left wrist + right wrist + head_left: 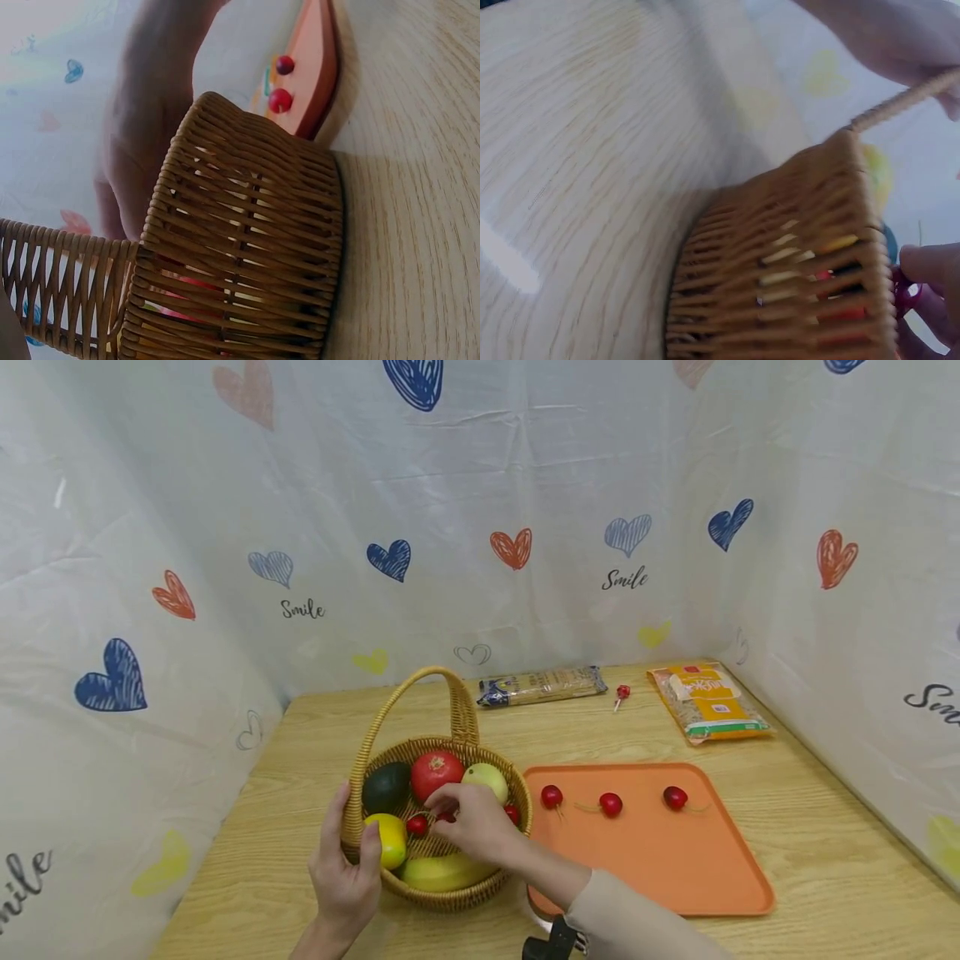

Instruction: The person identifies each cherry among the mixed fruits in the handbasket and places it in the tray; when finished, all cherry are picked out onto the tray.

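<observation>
A wicker basket (450, 902) with a tall arched handle stands on the table. My left hand (345, 868) grips it at the handle's left foot, thumb inside near a yellow fruit (392, 842). Reaching in over the right rim, my right hand (480, 822) pinches a cherry (907, 295) between thumb and fingers. Another cherry (417, 825) lies just left of those fingertips, and one more (512, 814) shows by the right wall. Around them are a dark green avocado-like fruit (386, 787), a pomegranate (437, 775), a pale green round fruit (486, 781) and a banana (442, 872).
Right of the basket is an orange tray (637, 877) bearing three cherries (611, 805) with stems. Behind stand a long noodle-like packet (543, 686), a red lollipop (622, 693) and an orange-and-clear food bag (708, 702). A heart-printed curtain (450, 610) encloses the table.
</observation>
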